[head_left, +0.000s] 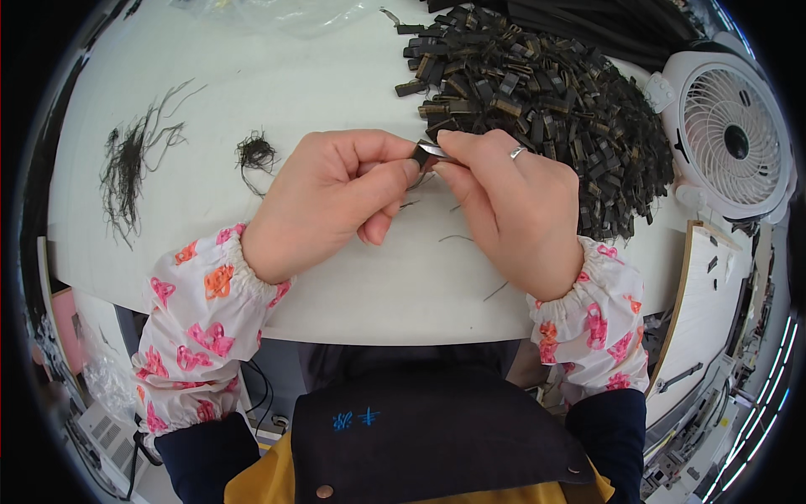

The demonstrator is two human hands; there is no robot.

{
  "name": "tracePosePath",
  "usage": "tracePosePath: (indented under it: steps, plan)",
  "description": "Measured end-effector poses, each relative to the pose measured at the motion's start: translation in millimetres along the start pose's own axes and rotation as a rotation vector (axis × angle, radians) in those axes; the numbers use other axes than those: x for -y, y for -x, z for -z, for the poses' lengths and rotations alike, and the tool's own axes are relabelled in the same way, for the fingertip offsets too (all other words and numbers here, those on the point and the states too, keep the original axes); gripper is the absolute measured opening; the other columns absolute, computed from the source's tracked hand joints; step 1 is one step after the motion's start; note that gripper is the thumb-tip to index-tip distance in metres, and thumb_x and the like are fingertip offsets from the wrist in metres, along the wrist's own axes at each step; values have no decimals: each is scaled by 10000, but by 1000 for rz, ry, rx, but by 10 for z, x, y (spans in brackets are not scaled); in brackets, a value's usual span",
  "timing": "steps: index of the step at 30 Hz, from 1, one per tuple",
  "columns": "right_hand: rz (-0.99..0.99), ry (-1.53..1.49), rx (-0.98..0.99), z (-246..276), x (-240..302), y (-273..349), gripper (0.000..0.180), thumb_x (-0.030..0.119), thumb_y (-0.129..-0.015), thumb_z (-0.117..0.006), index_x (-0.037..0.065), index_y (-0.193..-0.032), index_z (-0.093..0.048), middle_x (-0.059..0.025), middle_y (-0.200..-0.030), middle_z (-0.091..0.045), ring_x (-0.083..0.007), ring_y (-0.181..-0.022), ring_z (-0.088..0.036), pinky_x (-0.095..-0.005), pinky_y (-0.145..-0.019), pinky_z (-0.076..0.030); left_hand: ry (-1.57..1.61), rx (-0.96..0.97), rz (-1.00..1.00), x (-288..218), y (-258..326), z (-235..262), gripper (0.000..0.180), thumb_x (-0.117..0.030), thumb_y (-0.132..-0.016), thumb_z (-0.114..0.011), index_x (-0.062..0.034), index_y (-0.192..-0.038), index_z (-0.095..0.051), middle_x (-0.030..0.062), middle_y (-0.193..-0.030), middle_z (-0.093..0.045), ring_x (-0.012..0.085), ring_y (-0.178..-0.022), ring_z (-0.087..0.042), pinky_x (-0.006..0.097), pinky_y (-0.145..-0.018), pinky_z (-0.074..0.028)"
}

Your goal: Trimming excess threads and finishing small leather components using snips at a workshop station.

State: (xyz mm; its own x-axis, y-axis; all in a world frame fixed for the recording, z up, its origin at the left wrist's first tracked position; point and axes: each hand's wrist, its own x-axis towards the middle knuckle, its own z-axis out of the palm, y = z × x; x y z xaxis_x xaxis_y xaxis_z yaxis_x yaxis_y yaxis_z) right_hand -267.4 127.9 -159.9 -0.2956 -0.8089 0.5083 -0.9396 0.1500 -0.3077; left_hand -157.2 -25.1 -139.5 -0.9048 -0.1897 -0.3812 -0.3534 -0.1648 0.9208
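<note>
My left hand (323,197) pinches a small black fabric tab (421,156) between thumb and forefinger, above the middle of the white table. From the right, my right hand (522,206), a ring on one finger, grips a small silver cutting blade (432,149). Its tip lies against the tab, while the rest of the tool is hidden in my fingers. Just beyond my right hand rises a big heap of black fabric tabs (537,101), several showing brownish-gold faces and loose thread ends. Short dark thread bits (456,238) lie on the table below my hands.
Left of my hands are a small tangle of black thread (255,153) and a larger loose clump of thread (128,164). A white fan (729,130) stands at the right edge. Clear plastic (294,15) and long black strips (588,29) lie at the back of the table (353,307).
</note>
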Motion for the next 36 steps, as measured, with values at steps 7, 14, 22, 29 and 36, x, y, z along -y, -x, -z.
tracePosePath:
  steps: [7,14,22,29,36]
  plan:
    - [-311,-662,52,104,-22,-66,227,78,-725,-684,13,-911,-571,-97,-733,-602,-173,-577,-573,-252,-510,-456,-112,99,-20,-4,-24,31,182,-95,-885,-511,26,-963,-624,-19,-587,-509,35,-479,-462,178,-456,-386]
    - [-289,-673,197,70,-75,-42,128,99,-811,-659,2,-860,-593,-2,-706,-562,-35,-612,-472,-182,-539,-396,-324,113,-95,34,5,25,176,-72,-881,-526,19,-980,-638,-16,-605,-542,25,-491,-461,174,-462,-381]
    - [-482,-707,-67,108,-123,-23,181,119,-805,-668,-31,-866,-587,-66,-636,-581,-83,-545,-494,-220,-519,-425,-1189,-485,-518,87,246,630,179,-32,-818,-584,29,-981,-626,90,-836,-631,167,-657,-576,263,-609,-469]
    - [-428,-733,-285,117,-192,-17,175,150,-819,-662,-8,-857,-597,-14,-652,-585,-52,-583,-496,-202,-536,-419,-1517,-188,-635,203,501,510,436,-75,-806,-593,-47,-1232,-506,156,-1276,-470,331,-1178,-443,412,-989,-339]
    - [-511,-977,-374,370,-300,-123,145,136,-831,-643,-6,-851,-621,9,-687,-601,-24,-615,-485,-179,-551,-397,-1685,-810,-662,89,445,1089,255,-64,-811,-593,-38,-1065,-606,140,-1147,-567,313,-1049,-533,405,-904,-392]
